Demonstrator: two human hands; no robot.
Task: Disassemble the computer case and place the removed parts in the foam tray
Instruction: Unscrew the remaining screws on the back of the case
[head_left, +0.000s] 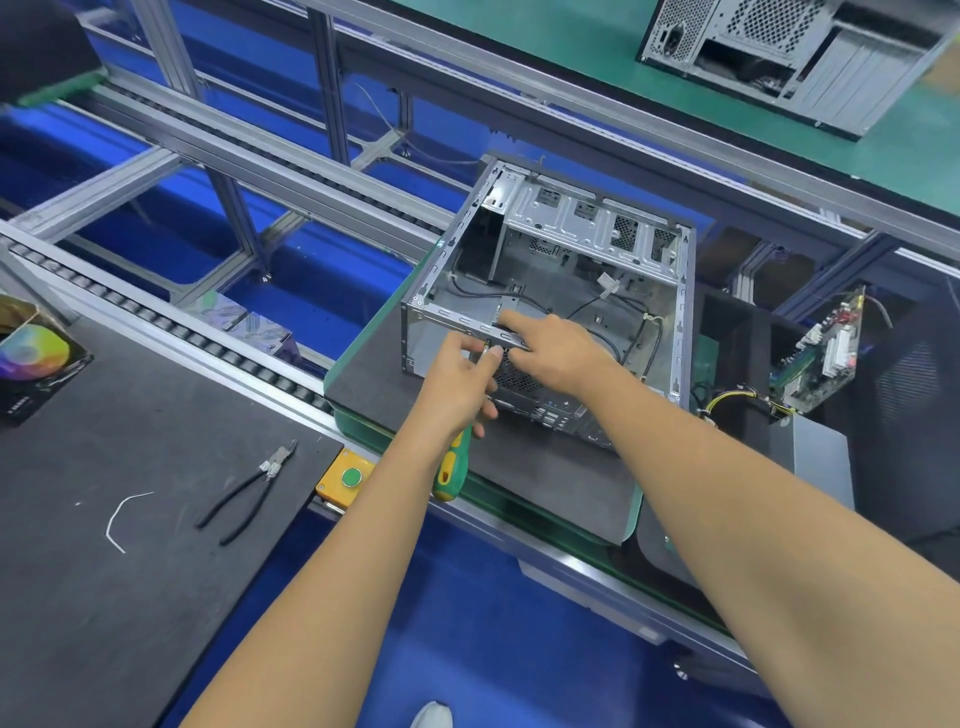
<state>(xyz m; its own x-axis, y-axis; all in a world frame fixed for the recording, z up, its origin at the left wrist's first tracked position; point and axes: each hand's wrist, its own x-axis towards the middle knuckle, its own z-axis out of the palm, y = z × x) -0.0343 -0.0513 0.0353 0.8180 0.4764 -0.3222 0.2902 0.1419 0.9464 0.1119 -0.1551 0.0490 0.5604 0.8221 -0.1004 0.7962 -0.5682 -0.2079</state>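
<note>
Computer case (571, 270) sat open on pallet. Left hand (457, 384) gripped screwdriver (451, 467) at rear panel; right hand (550, 353), fingers straight, steadied top rail. Step: prob. unscrewing rear fan; next needs screw out w/o dropping.

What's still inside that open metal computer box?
Inside the computer case are loose black cables, a white connector and the perforated drive cage. The left hand and right hand cover the near rear corner.

Computer case (561, 291) on foam pad (374, 384); pliers (249, 488) left, circuit board (821, 358) right
</note>
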